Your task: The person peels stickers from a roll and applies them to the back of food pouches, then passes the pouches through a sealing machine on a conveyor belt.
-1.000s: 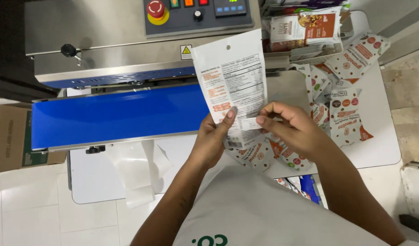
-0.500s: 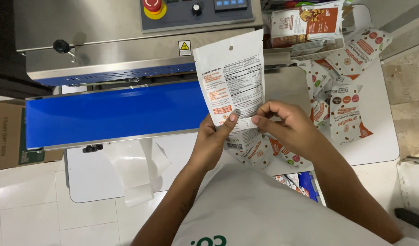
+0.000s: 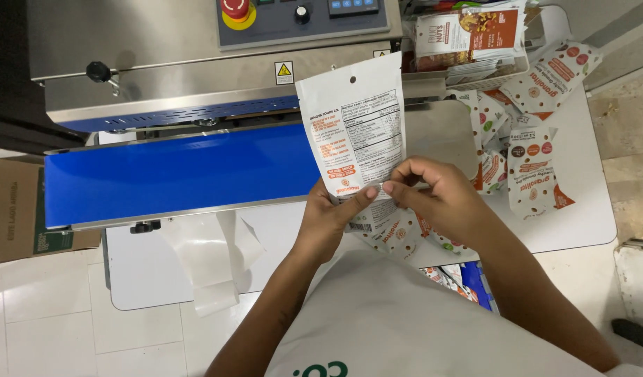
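White pouch point(image 3: 353, 132) – centre frame | left hand point(image 3: 328, 220), right hand point(image 3: 440, 199) pinching its base | risk: thin grip, could slip onto blue belt point(image 3: 174, 174).

We see the grey control panel point(image 3: 304, 21) cut off by the top edge. The white printed stand-up pouch point(image 3: 353, 129) hides its own lower corner behind the left hand point(image 3: 328, 220); its print is too small to resolve.

I see a small packing workshop: a steel band sealer point(image 3: 195, 63) with blue conveyor belt point(image 3: 174, 174), printed pouches point(image 3: 531, 167) heaped on a white table point(image 3: 580, 223).
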